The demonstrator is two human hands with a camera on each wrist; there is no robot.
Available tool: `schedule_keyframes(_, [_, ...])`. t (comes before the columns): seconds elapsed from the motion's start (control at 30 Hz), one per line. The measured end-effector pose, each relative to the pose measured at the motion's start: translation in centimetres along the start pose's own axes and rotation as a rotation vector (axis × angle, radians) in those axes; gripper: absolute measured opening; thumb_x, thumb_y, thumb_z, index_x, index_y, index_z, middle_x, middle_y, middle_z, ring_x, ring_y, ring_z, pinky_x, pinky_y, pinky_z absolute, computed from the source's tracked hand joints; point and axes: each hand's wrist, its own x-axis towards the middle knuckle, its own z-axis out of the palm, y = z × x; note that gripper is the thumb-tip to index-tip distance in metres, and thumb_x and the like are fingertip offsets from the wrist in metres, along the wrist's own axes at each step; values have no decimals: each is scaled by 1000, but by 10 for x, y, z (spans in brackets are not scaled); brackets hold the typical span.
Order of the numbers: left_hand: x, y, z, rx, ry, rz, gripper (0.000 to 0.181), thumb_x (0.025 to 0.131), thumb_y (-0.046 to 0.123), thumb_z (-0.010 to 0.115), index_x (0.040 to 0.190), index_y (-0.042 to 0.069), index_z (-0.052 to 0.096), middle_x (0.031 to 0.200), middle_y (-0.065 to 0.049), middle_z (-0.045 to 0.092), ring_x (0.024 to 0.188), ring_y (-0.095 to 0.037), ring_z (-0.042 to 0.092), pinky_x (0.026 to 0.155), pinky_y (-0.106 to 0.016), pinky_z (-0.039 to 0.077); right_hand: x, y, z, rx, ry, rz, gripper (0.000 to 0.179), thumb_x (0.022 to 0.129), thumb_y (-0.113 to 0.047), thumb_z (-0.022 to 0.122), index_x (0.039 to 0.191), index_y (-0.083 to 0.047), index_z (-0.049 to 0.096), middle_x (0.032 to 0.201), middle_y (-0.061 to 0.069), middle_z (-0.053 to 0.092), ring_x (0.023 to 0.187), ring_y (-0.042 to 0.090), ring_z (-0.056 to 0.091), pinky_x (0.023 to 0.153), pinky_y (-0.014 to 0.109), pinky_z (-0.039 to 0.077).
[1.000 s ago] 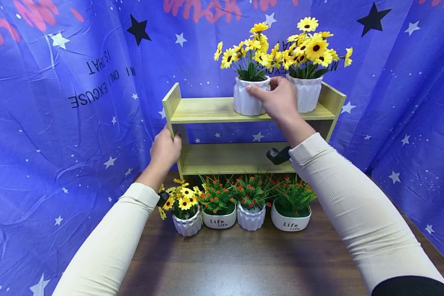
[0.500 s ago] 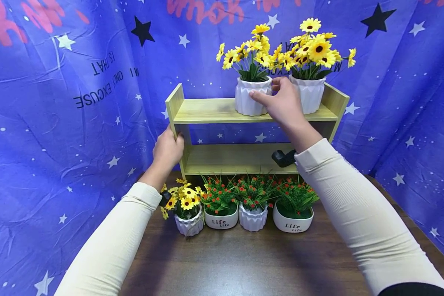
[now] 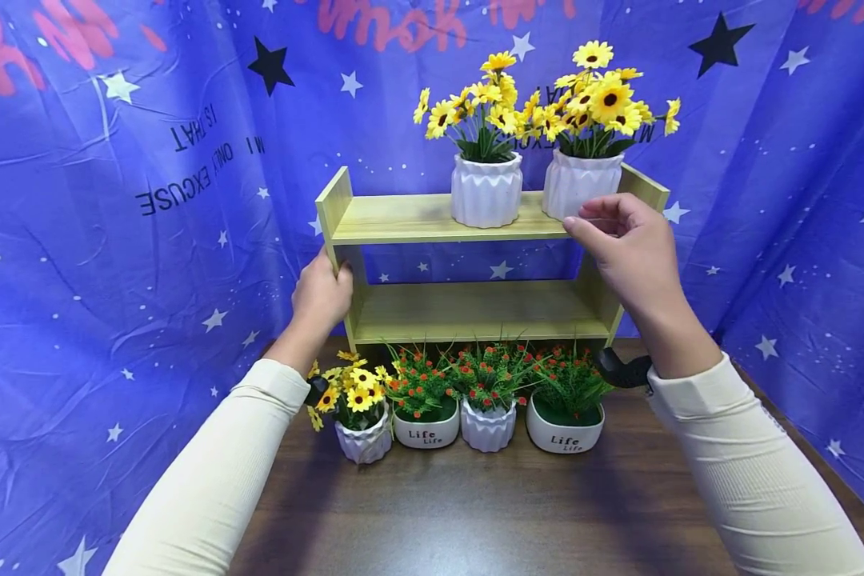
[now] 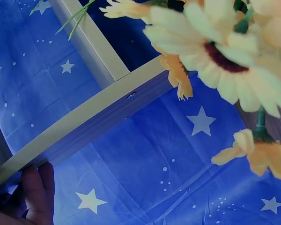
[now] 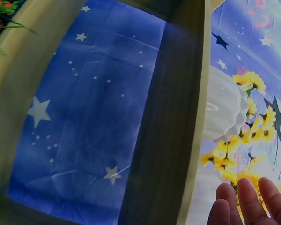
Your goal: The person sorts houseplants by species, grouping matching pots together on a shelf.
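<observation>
A two-tier wooden shelf stands at the back of the table. My left hand grips the shelf's left side panel, its fingers curled behind the edge in the left wrist view. Two ribbed white pots of yellow artificial sunflowers stand on the top board: the left pot near the middle and the right pot towards the right end. My right hand is in front of the right pot, thumb and fingers apart and nothing between them. Its fingertips overlap the pot's lower right part in the head view.
Along the front of the shelf stand a sunflower pot, a white "Life" planter with red flowers, a ribbed pot and a second "Life" planter. Blue starry cloth hangs behind and on both sides of the brown table.
My right hand has let go of the left sunflower pot on the top board and moved right and down to the right pot. The left hand has kept its grip on the shelf.
</observation>
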Motion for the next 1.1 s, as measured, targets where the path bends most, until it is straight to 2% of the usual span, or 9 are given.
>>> schedule_keyframes(0.27, [1, 1, -1, 3, 2, 9, 32, 102, 26, 45, 128, 12, 53, 130, -19, 61, 113, -45, 59, 86, -63, 45, -36, 29, -3, 12, -15, -16, 36, 87, -24, 78, 114, -3, 66, 99, -7, 68, 87, 6, 63, 74, 15, 47])
schedule_keyframes(0.5, [2, 0, 0, 8, 8, 16, 30, 101, 26, 45, 126, 11, 54, 130, -19, 61, 113, -46, 59, 85, -63, 45, -69, 43, 12, 80, -143, -14, 36, 90, -16, 75, 120, -1, 62, 109, 1, 67, 96, 9, 63, 78, 16, 50])
schedule_keyframes(0.8, [2, 1, -1, -1, 4, 13, 30, 101, 26, 46, 126, 11, 54, 130, -19, 61, 113, -45, 59, 86, -62, 45, -97, 46, 53, 201, -318, 39, 38, 89, -13, 75, 122, 0, 60, 119, 13, 65, 109, 30, 61, 83, 24, 52])
schedule_keyframes(0.93, [2, -1, 0, -3, 11, 18, 30, 101, 25, 45, 125, 11, 55, 130, -18, 62, 113, -45, 59, 86, -62, 45, -112, 46, 79, 259, -387, 60, 40, 86, -13, 77, 122, -3, 61, 118, 14, 65, 108, 32, 62, 80, 28, 54])
schedule_keyframes(1.1, [1, -1, 0, -6, 16, 33, 31, 100, 25, 46, 126, 10, 56, 128, -20, 62, 111, -44, 60, 85, -61, 46, -131, 45, 105, 327, -480, 44, 43, 84, -11, 79, 123, -5, 61, 119, 10, 64, 109, 35, 62, 85, 36, 54])
